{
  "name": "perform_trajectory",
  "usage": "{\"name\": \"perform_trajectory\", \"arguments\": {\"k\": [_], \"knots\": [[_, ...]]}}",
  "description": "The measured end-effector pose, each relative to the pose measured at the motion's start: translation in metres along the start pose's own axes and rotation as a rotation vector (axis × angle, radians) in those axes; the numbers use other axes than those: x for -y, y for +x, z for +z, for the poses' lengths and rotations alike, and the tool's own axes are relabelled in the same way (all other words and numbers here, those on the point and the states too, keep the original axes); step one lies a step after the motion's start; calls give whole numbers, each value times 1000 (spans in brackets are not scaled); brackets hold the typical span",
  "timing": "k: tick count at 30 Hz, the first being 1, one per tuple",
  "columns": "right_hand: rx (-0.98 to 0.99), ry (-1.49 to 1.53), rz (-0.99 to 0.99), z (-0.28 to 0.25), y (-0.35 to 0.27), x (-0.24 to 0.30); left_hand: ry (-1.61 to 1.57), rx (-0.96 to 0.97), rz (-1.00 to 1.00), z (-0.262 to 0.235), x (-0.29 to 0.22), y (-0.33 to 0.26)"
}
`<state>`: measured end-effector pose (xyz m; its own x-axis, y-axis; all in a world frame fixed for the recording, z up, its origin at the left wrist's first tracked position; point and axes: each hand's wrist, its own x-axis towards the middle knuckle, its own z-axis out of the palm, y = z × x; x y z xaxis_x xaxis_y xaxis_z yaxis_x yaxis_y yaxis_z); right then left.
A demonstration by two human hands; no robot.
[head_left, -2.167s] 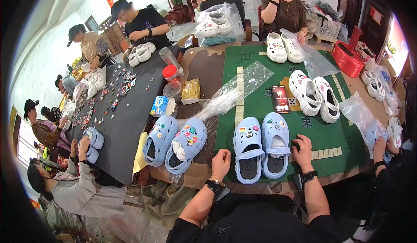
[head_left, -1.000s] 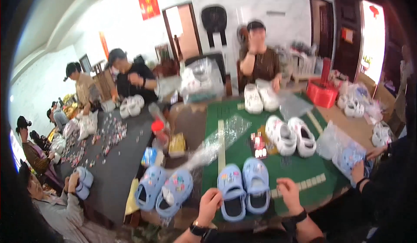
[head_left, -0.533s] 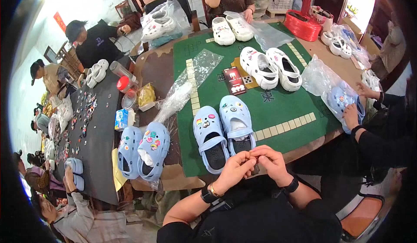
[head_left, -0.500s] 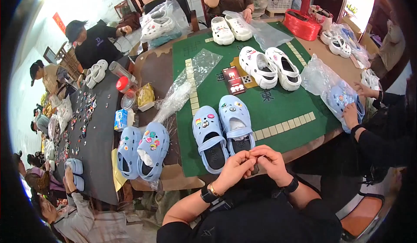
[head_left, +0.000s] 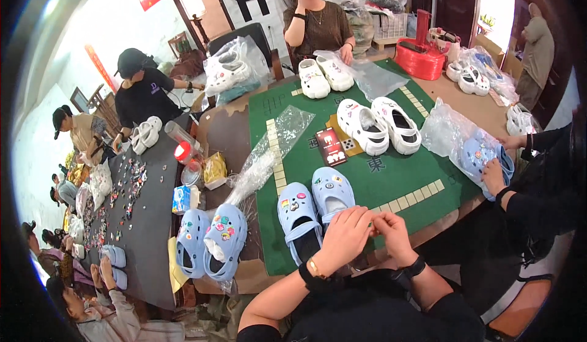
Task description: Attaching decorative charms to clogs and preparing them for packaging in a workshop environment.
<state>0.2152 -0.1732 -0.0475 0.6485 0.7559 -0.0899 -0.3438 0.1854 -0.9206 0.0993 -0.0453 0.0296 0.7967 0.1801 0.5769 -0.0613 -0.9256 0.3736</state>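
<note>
Left hand and right hand, apart on either side of the blue clogs two seconds ago, have since met at the heel end. Those clogs stand side by side on the green mat, toes pointing away, by the near edge of the counter. Fingertips come together, but whether the grip is closed on something small I cannot tell; the fingers hide it. Anything pinched there could slip and drop off that edge or into a clog. Covering the right clog's heel, the left hand might also nudge it askew or block sight of its strap.
</note>
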Motion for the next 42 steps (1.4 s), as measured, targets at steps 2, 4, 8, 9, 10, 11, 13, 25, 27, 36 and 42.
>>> {"name": "perform_trajectory", "arguments": {"k": [2,4,8,9,10,11,13,25,27,36,42], "knots": [[25,-153,115,3,-1,-5,149,40,-3,11,20,-6],[21,-169,105,4,-4,-6,279,97,-10,11,28,-10],[35,-268,90,7,-8,-4,362,251,-203,-3,46,-18],[63,-354,50,9,-9,-2,313,246,-222,-4,51,-22],[57,-352,66,13,-9,0,263,241,-242,-5,54,-24],[98,-389,10,18,-11,2,218,223,-237,-5,55,-25],[160,-462,-59,23,-9,3,139,249,-281,-12,48,-20],[5,-643,-168,43,2,-2,-24,416,-304,-21,45,-14],[-13,-632,-216,46,0,-5,67,522,-282,-18,45,-6],[-33,-648,-179,40,1,-1,-319,332,-612,3,45,6],[10,-670,-235,40,1,-6,-407,307,-653,3,46,1]]}}
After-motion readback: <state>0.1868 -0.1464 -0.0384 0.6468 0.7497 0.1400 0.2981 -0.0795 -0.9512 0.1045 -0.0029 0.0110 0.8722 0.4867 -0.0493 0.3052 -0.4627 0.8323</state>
